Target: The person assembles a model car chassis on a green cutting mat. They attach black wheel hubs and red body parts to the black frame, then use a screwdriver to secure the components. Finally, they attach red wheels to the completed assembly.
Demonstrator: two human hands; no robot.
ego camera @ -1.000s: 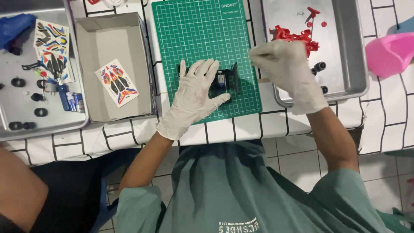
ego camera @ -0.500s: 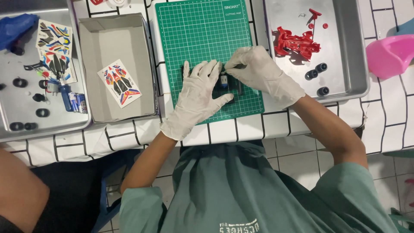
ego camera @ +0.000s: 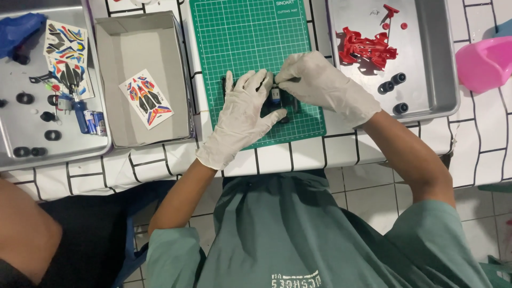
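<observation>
Tablecloth (ego camera: pixel 277 160), white with black grid, over tiled floor (ego camera: pixel 373 181).

Both gloved hands (ego camera: pixel 277 98) grip the black chassis (ego camera: pixel 277 98) on the green mat (ego camera: pixel 240 42).

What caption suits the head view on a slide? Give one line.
Two gloved hands, left hand and right hand, meet over a small black toy car chassis on a green cutting mat.

Most of the black chassis (ego camera: pixel 277 101) lay hidden under the gloved fingers (ego camera: pixel 250 88) of the left hand (ego camera: pixel 240 120) and beneath the right hand (ego camera: pixel 314 82); what the right fingertips pinched was too small to tell. Far right of the fingers, the pink bowl (ego camera: pixel 482 61) was cut off by the edge, as was the blue thing (ego camera: pixel 18 29) far left.
</observation>
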